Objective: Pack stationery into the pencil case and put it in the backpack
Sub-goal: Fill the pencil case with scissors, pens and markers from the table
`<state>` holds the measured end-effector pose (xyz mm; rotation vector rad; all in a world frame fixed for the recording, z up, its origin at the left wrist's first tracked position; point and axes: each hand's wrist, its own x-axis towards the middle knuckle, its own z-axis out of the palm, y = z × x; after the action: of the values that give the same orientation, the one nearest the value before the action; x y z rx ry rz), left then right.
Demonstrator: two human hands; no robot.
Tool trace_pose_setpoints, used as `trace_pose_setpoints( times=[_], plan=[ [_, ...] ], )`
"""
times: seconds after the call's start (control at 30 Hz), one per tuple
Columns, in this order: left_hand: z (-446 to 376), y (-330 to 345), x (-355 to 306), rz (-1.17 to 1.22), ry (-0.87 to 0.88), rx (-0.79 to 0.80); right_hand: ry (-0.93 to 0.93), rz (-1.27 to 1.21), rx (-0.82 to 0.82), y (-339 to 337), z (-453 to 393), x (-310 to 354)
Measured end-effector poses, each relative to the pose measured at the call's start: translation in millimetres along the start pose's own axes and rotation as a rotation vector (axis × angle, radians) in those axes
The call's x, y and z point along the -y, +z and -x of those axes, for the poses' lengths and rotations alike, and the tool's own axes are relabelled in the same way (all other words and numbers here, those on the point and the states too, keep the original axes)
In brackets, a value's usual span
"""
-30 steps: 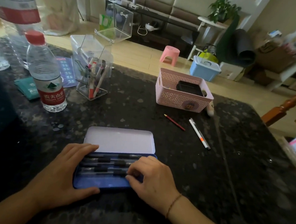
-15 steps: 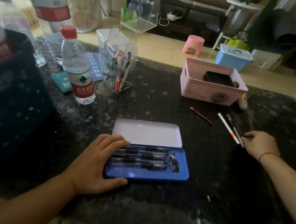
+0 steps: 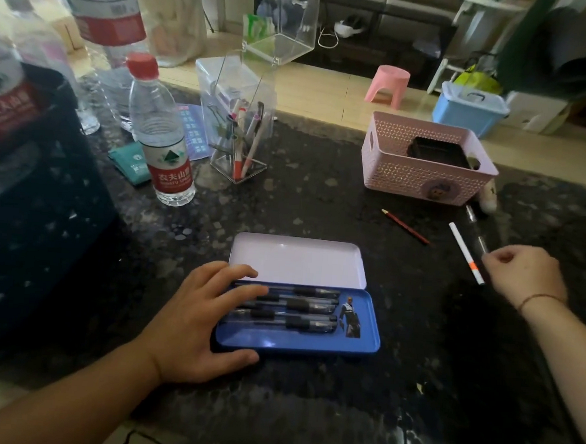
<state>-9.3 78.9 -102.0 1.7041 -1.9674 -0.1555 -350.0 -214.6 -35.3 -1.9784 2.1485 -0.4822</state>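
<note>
The blue tin pencil case [image 3: 363, 342] lies open at the table's front, its pale lid [image 3: 296, 259] folded back. Several dark pens [image 3: 300, 311] lie side by side in it. My left hand [image 3: 200, 319] grips the case's left end, thumb on the front wall, fingers spread over the pens. Off to the right, my right hand [image 3: 525, 273] is curled, fingertips pinching the near end of a clear pen [image 3: 477, 235]. A white pen with an orange band [image 3: 463, 249] and a red pencil [image 3: 406, 227] lie beside it. A dark bag [image 3: 28, 212] fills the left edge.
A pink basket [image 3: 421, 181] with a black box stands at back right. A clear acrylic holder [image 3: 238, 139] with pens, a red-capped water bottle [image 3: 163, 135], larger bottles and a teal packet [image 3: 132, 164] crowd the back left. The dark stone table [image 3: 320, 196] ends just beyond them.
My right hand left the pencil case, swung right to the loose pens and closed its fingers on the clear pen's end. My left hand stayed on the case.
</note>
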Motion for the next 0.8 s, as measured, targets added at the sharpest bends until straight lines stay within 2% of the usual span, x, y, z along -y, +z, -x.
trace_pose_setpoints(
  times=[0.1, 0.2, 0.3, 0.43, 0.8],
  plan=[
    [1.8, 0.4, 0.0, -0.004, -0.003, -0.023, -0.313, -0.170, -0.055, -4.4, 41.3, 12.5],
    [1.3, 0.6, -0.8, 0.020, -0.012, -0.060, -0.741, -0.283, 0.038, -0.5, 109.7, 33.7],
    [0.2, -0.3, -1.4, 0.061, -0.053, -0.079, -1.026, -0.254, 0.135, 11.1, 162.0, 52.6],
    [0.4, 0.0, -1.1, 0.086, -0.078, -0.063, -1.110, -0.233, 0.184, 31.7, 188.9, 66.3],
    [0.1, -2.0, -1.5, 0.169, -0.085, -0.038, -1.083, -0.160, 0.263, 40.1, 184.8, 74.3]
  ],
)
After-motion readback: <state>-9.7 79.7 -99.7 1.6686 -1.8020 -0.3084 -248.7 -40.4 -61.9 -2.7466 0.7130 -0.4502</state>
